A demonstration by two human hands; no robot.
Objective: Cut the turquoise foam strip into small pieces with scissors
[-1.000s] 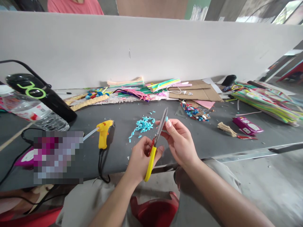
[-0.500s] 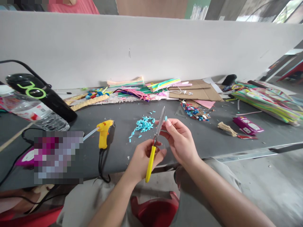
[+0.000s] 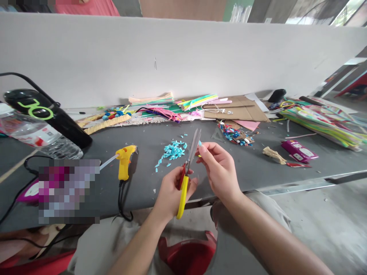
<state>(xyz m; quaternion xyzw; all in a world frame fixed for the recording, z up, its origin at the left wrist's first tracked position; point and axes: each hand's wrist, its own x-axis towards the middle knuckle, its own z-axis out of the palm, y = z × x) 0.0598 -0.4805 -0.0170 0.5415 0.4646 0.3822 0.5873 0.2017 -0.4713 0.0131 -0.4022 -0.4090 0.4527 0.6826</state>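
My left hand [image 3: 169, 193] is closed around scissors [image 3: 191, 151] with a yellow and a red handle. Their blades point up and away from me, slightly apart. Just to the right, my right hand [image 3: 220, 170] pinches a small light-blue piece [image 3: 200, 143] between thumb and forefinger, close beside the blades. A tiny yellow bit shows under these fingers; what it belongs to is hidden. Past the scissors, to the left, lies a loose pile of light-blue pieces [image 3: 174, 150] on the grey table [image 3: 149, 183].
A yellow glue gun [image 3: 124, 164] lies left, its cord over the table edge. Further left are a plastic bottle [image 3: 37, 131] and a black bottle [image 3: 69, 124]. Pipe cleaners [image 3: 318, 126], cardboard [image 3: 243, 109] and a purple power strip [image 3: 299, 151] lie behind and right.
The scissor blades have opened slightly and the red handle now shows by my left fingers. My right hand still pinches the blue piece, having barely moved.
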